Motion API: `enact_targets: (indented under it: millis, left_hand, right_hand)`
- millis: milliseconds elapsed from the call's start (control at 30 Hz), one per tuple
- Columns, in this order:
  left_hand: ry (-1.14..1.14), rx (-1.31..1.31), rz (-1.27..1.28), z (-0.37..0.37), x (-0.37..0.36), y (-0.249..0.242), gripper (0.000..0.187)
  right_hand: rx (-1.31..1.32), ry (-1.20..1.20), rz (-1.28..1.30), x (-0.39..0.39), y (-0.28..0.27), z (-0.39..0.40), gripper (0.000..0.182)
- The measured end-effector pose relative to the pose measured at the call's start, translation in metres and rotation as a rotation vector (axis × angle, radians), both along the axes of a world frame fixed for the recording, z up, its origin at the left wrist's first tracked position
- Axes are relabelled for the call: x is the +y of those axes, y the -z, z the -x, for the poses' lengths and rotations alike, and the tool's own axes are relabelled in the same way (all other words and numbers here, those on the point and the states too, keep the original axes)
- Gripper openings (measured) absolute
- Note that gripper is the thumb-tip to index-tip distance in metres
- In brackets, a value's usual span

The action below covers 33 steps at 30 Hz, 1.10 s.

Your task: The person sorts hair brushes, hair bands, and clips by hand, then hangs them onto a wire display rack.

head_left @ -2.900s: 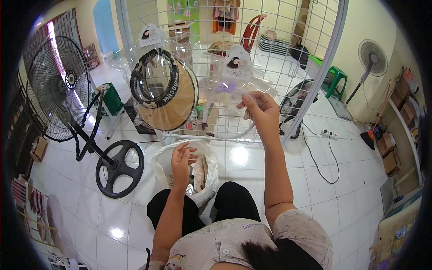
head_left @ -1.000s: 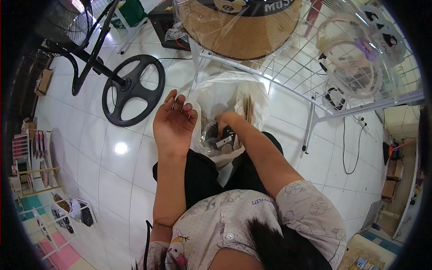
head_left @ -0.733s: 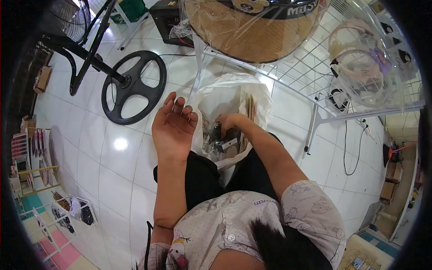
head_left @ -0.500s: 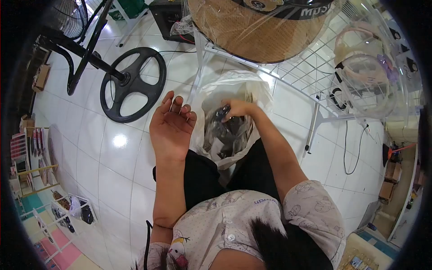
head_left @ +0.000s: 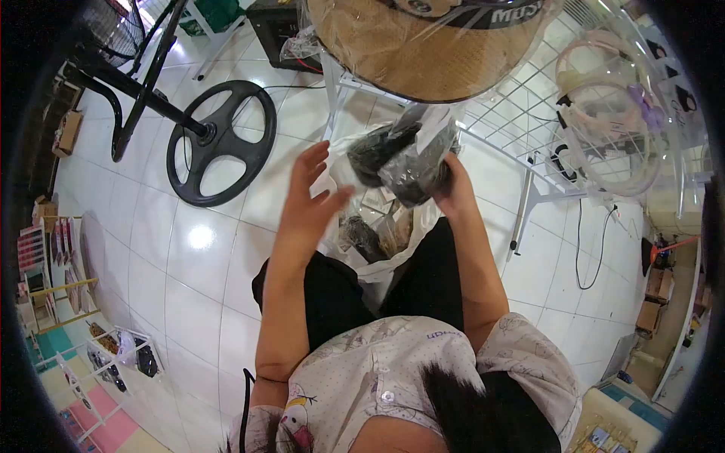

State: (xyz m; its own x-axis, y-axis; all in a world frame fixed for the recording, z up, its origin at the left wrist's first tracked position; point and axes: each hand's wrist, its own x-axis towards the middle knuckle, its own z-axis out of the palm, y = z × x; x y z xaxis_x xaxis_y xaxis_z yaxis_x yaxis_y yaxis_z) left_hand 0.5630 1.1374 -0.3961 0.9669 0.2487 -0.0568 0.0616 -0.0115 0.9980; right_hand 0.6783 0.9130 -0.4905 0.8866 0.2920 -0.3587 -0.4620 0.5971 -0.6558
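My right hand (head_left: 455,190) is closed on the right side of some black items in clear plastic packaging (head_left: 411,167), lifted above a white plastic bag (head_left: 427,226). Left of the packages is my left hand (head_left: 311,204), its fingers apart and slightly blurred, with nothing in it. The bag stands open on the floor between my knees. Inside it lie a black wrapped bundle (head_left: 362,238) and several small packets (head_left: 393,219). The packages partly hide the bag's far rim.
A plastic-covered woven hat (head_left: 423,57) hangs over the far side. At right is a white wire rack (head_left: 513,121) with headbands (head_left: 604,113). A fan stand with a round black base (head_left: 220,143) stands at left on the tiled floor.
My right hand has risen out of the bag with the black packages, towards the right. My left hand has turned and moved inward towards them.
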Motion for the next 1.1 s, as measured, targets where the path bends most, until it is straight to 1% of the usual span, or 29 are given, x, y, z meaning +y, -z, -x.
enact_targets:
  millis: [67,100,133,167,200,233,300,333,433,500,567,633,667,700,733,767,800,833,867,900,1000,1100]
  left_hand:
    - [0.047,-0.013,-0.444,0.001,-0.012,0.008,0.08]
    - [0.055,-0.036,-0.328,-0.001,-0.014,0.012,0.085]
    - [0.066,-0.059,-0.212,-0.003,-0.015,0.015,0.09]
    - [0.081,-0.079,-0.095,-0.006,-0.016,0.013,0.095]
    - [0.051,0.045,-0.069,-0.005,-0.011,0.007,0.082]
    - [0.054,0.079,-0.072,-0.005,-0.009,0.003,0.076]
    - [0.064,0.139,-0.076,-0.007,-0.008,-0.004,0.063]
    - [0.07,0.126,-0.123,-0.005,-0.012,-0.005,0.045]
    - [0.007,-0.036,-0.418,0.003,-0.028,0.0,0.038]
    - [0.017,-0.151,-0.569,0.006,-0.04,-0.013,0.033]
    - [-0.006,-0.225,-0.713,0.008,-0.046,-0.006,0.036]
    - [0.091,-0.019,-0.532,0.012,-0.06,-0.028,0.034]
    - [0.099,-0.017,-0.529,0.013,-0.064,-0.027,0.035]
    - [0.103,-0.015,-0.53,0.013,-0.066,-0.025,0.036]
    - [0.108,-0.011,-0.531,0.011,-0.069,-0.025,0.037]
    - [0.127,0.009,-0.533,0.008,-0.073,-0.027,0.037]
    - [0.148,0.036,-0.534,0.007,-0.076,-0.028,0.036]
    - [0.17,0.072,-0.538,0.008,-0.079,-0.029,0.036]
    - [0.159,0.005,-0.584,0.005,-0.083,-0.022,0.035]
    - [0.176,0.013,-0.569,0.004,-0.09,-0.025,0.035]
    - [0.206,0.026,-0.545,0.004,-0.102,-0.029,0.033]
    - [0.206,-0.001,-0.541,0.003,-0.107,-0.023,0.032]
  right_hand:
    - [0.016,-0.061,-0.013,0.006,-0.008,0.015,0.036]
    - [0.019,-0.09,-0.019,0.012,-0.019,0.022,0.036]
    - [-0.002,-0.131,0.03,0.017,-0.033,0.031,0.036]
    - [-0.03,-0.095,0.057,0.02,-0.037,0.036,0.038]
    - [-0.004,-0.12,0.06,0.018,-0.045,0.038,0.039]
    - [0.026,-0.143,0.064,0.015,-0.054,0.042,0.041]
    - [0.032,-0.246,0.14,-0.009,-0.043,0.047,0.043]
    - [0.03,-0.29,0.18,-0.025,-0.037,0.049,0.044]
    - [0.184,-0.299,0.311,-0.079,-0.043,0.066,0.042]
    - [0.199,-0.301,0.217,-0.148,-0.002,0.073,0.041]
    - [0.213,-0.027,0.341,-0.193,-0.029,0.098,0.041]
    - [0.173,0.174,0.334,-0.247,-0.043,0.115,0.042]
    - [0.095,0.322,0.294,-0.273,-0.053,0.121,0.042]
    - [0.015,0.466,0.247,-0.283,-0.076,0.125,0.041]
    - [-0.154,0.577,0.292,-0.291,-0.098,0.13,0.041]
    - [-0.317,0.685,0.341,-0.29,-0.136,0.139,0.041]
    - [-0.425,0.819,0.365,-0.29,-0.154,0.143,0.041]
    - [-0.551,0.912,0.253,-0.289,-0.17,0.144,0.039]
    - [-0.604,0.947,0.152,-0.288,-0.179,0.143,0.039]
    - [-0.66,0.976,0.048,-0.287,-0.186,0.141,0.039]
    - [-0.756,1.015,0.059,-0.273,-0.197,0.136,0.043]
    - [-0.693,0.959,0.042,-0.265,-0.198,0.134,0.046]
